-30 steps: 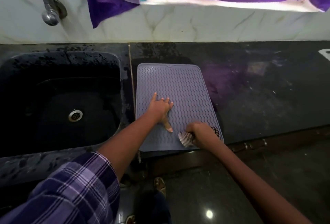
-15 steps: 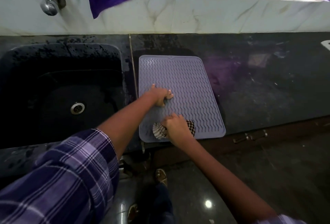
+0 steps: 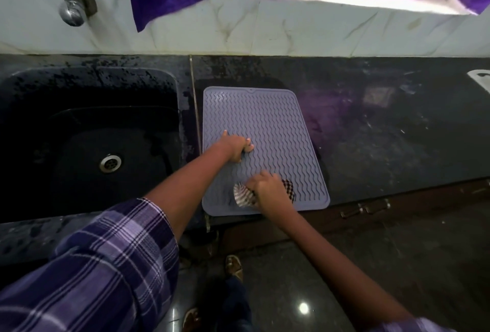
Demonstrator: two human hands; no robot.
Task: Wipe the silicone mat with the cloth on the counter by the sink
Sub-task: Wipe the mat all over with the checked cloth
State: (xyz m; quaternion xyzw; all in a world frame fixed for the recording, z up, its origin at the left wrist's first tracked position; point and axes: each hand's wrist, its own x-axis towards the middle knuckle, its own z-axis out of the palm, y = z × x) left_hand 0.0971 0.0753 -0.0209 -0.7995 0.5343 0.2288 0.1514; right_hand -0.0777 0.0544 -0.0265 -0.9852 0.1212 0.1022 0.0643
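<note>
- Wiping is under way at the near end of the silicone mat [image 3: 261, 130], which lies flat on the dark surface [image 3: 384, 133] just right of the sink [image 3: 87, 135], its near edge level with the surface's front lip.
- Right hand [image 3: 267, 188] is curled down over a bunched checked cloth [image 3: 242, 195], gripping it and pressing it onto the mat; cloth shows at both sides of the hand.
- Left hand [image 3: 237, 146] holds nothing: its fingers are bent and pushed down on the mat's left-middle to pin it.
- To wipe well, keep that pinning pressure on, since the mat would likely creep or ripple under sideways strokes.
- Stroke along the wavy ridges where possible, so the cloth reaches into the grooves rather than skating over the crests.
- Far half of the mat looks unwiped as yet, by my guess; the pinning hand will need shifting to free the patch beneath it.
- Avoid dragging the mat's near edge off the front lip.
</note>
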